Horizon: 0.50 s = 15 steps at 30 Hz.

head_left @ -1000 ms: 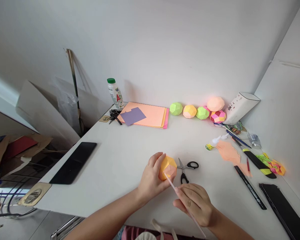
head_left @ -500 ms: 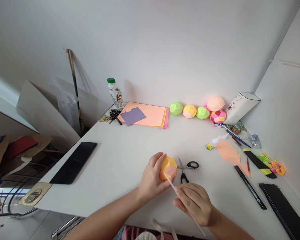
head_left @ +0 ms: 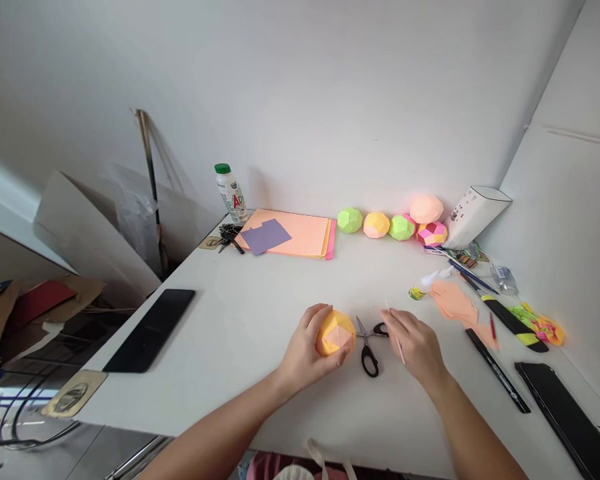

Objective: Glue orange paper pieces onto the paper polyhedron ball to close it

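A faceted paper ball (head_left: 336, 332) in yellow and peach rests in my left hand (head_left: 305, 347), whose fingers and thumb curve round its left and lower sides. My right hand (head_left: 414, 343) is closed on a thin, pale stick (head_left: 399, 348), slightly blurred, its kind unclear. Between the hands, black-handled scissors (head_left: 369, 360) lie spread on the table, one handle partly hidden by my right fingers. Beyond my right hand are a small glue bottle (head_left: 417, 292) with a white nozzle and peach paper pieces (head_left: 453, 301).
Along the wall stand finished-looking paper balls (head_left: 377, 225), a white box (head_left: 480, 217) and a green-capped bottle (head_left: 231, 195). Coloured sheets (head_left: 305, 233) lie at the back. A black tablet (head_left: 150, 330) is left; a utility knife (head_left: 515, 323), marker (head_left: 497, 370) and black case (head_left: 565, 413) are right.
My right hand has drawn the stick away from the ball and moved up and right, beside the scissors. The ball stays in my left hand. The view has shifted slightly.
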Tool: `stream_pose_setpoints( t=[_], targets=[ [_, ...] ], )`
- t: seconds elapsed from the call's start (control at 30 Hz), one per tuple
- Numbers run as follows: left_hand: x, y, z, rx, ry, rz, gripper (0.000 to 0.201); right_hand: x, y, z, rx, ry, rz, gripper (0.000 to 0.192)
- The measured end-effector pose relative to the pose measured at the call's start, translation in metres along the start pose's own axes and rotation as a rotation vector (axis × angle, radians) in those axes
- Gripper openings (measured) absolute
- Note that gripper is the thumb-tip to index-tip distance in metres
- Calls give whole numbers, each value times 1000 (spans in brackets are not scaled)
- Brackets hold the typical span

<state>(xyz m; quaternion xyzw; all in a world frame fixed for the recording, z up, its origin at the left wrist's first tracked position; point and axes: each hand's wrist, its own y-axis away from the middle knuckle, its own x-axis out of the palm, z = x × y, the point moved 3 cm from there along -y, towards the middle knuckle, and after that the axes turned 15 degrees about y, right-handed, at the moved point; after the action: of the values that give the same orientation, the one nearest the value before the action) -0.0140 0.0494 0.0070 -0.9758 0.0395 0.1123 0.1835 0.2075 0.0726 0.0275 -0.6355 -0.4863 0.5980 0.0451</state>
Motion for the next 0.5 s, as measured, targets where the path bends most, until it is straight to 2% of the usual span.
stream_pose_setpoints(
  t=[0.13,0.23,0.3,0.37,0.4,0.43,0.5],
  targets=[
    [3,0,3,-42,91,56,57,29,18,-38,115,170,326,59],
    [5,1,10,-56,161,110,63,35,24,-46,186,173,428,60],
    [7,2,15,-53,204,138,68,32,19,-37,221,114,393,52],
    [9,5,19,-44,234,148,72,27,12,-17,233,39,334,42],
    [10,6,20,-47,243,152,73,23,9,-6,275,-74,275,39],
    [11,7,20,-60,249,159,73,20,7,7,292,-201,243,44],
    [13,10,21,-128,259,195,72,18,7,34,251,-413,307,55]
  ],
)
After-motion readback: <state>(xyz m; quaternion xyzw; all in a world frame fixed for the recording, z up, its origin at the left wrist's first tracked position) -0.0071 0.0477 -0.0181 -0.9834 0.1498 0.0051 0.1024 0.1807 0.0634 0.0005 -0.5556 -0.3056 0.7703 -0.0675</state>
